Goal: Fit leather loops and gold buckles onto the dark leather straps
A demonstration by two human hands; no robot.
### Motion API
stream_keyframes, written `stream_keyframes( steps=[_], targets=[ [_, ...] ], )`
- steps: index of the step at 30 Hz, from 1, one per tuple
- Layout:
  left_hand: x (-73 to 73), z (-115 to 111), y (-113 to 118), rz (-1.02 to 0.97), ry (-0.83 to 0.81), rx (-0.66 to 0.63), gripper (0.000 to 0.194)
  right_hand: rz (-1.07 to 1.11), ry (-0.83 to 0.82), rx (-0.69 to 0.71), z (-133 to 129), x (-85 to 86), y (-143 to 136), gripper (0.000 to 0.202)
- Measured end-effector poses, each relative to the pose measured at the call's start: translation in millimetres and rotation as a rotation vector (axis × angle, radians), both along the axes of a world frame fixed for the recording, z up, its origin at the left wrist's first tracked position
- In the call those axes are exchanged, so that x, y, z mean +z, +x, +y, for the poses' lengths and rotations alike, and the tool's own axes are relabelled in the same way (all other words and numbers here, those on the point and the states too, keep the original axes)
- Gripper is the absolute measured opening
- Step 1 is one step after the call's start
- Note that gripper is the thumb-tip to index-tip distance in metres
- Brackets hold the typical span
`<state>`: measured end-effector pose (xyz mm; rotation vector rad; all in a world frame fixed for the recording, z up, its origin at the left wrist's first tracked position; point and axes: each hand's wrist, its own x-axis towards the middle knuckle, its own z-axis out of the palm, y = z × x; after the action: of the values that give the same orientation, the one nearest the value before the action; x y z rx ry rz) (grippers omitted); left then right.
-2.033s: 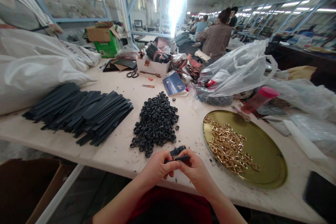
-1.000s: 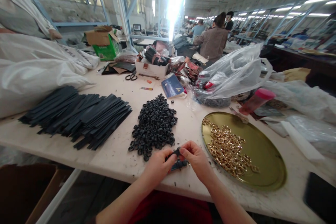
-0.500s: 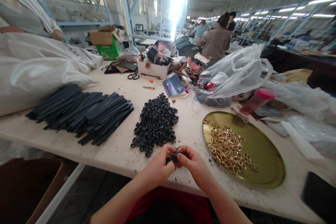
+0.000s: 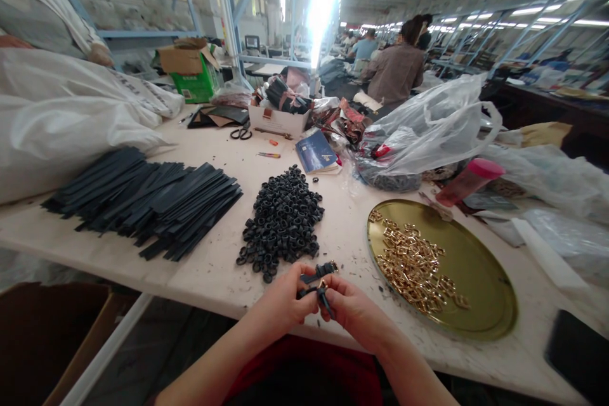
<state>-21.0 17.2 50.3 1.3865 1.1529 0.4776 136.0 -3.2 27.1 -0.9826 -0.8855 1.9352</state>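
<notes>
My left hand (image 4: 288,297) is closed on dark straps near the table's front edge. One dark strap (image 4: 320,271) with a loop and a gold buckle at its end sticks out past the fingers. My right hand (image 4: 354,307) pinches a second dark strap (image 4: 327,306), bent at a gold buckle, between thumb and fingers. Just beyond my hands lies a heap of small black loops (image 4: 283,222). A round gold tray (image 4: 490,298) at the right carries many gold buckles (image 4: 412,260). Flat black strips (image 4: 152,203) are piled at the left.
Scissors (image 4: 241,132), a small cutter (image 4: 269,155) and a blue booklet (image 4: 318,153) lie farther back. Behind the tray stand a clear plastic bag (image 4: 428,127) and a pink-lidded bottle (image 4: 469,183). A white sack (image 4: 71,114) covers the left; a person stands behind it.
The strap pieces between my hands have come into view: one buckled strap now juts out to the right and another hangs bent from my right fingers. The view has tilted slightly.
</notes>
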Motion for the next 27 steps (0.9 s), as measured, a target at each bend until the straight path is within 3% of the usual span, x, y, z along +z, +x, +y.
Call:
stream_keyframes(
  steps=[4,11,16,21,27],
  targets=[
    [-0.3,1.0,-0.4,0.041,0.006,-0.016,0.026,-0.092,0.106,-0.124,1.4,-2.0,-1.7,0.028],
    [2.3,-1.1,0.6,-0.159,0.02,-0.009,0.017,-0.509,0.29,-0.398,4.4,-11.6,-6.5,0.025],
    [-0.3,-2.0,-0.5,-0.256,-0.076,0.002,0.019,-0.605,0.375,-0.23,5.0,-7.5,-2.4,0.019],
    [10.5,-4.0,0.5,-0.337,-0.21,0.037,0.026,-0.409,0.22,-0.106,4.4,1.0,-0.1,0.024],
    [17.3,-6.0,0.6,-0.387,-0.248,-0.024,0.031,-0.295,0.131,-0.027,-0.2,6.7,3.7,0.026]
  ],
)
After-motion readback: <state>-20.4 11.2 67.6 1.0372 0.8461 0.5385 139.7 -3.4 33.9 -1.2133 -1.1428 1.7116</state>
